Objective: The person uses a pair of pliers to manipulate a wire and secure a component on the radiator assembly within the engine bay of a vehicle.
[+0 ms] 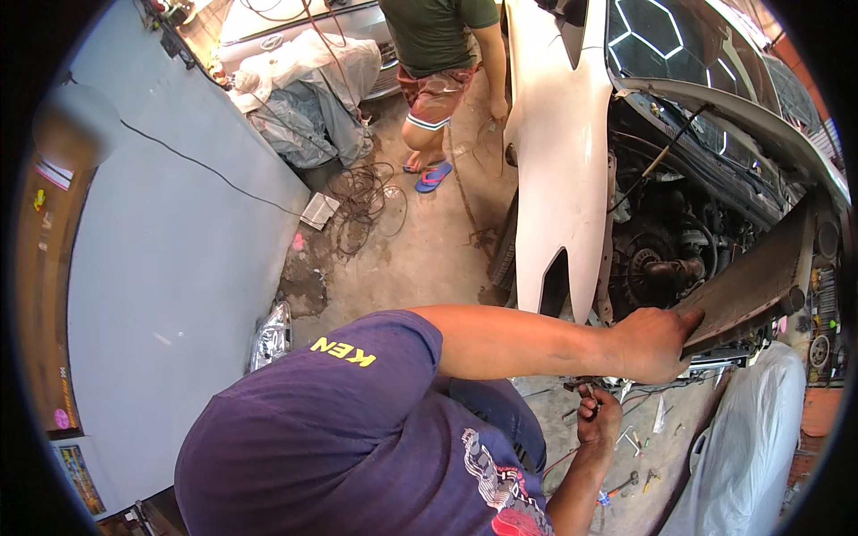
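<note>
My left hand (651, 344) is closed on the edge of a dark radiator (751, 272) that leans at the front of the open engine bay. Just below, my right hand (599, 415) has its fingers curled around a small dark metal item, too small to name, close to loose wires (657, 387) under the radiator. The white car's engine (670, 250) is exposed beside a long white body panel (554, 179).
A co-worker (433, 62) stands beyond. Coiled cables (357, 214) and a headlamp (268, 335) lie on the floor left of me, beside a pale upright panel (152, 250). Scattered tools (630, 482) lie below my hands. A plastic-covered part (751, 429) is at right.
</note>
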Motion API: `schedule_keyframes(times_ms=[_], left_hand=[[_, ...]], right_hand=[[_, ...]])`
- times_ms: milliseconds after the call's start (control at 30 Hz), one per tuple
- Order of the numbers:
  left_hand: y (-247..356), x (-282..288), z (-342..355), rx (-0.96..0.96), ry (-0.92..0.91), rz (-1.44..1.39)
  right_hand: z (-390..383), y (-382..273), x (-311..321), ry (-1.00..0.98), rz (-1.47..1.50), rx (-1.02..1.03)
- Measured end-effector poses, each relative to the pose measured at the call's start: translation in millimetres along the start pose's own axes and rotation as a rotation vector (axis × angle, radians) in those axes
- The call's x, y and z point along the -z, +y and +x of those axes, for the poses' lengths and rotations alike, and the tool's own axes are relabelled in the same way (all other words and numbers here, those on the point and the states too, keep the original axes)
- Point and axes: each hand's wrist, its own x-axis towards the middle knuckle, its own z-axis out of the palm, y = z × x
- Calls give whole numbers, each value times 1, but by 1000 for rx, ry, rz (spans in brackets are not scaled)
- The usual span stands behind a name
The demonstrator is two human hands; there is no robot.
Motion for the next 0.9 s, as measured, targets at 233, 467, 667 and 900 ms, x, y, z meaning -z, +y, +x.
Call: schedule_keyframes(times_ms=[233, 467, 667, 900], left_hand=[[-2, 4, -1, -14, 22, -3], [4, 7, -1, 2, -13, 0], [-1, -3, 2, -27, 1, -43], [11, 7, -5, 36, -40, 26]], right_hand=[[-2, 14, -25, 81, 57, 111], [10, 16, -17, 96, 15, 118], [17, 47, -13, 128, -287, 349], [25, 102, 5, 234, -791, 932]])
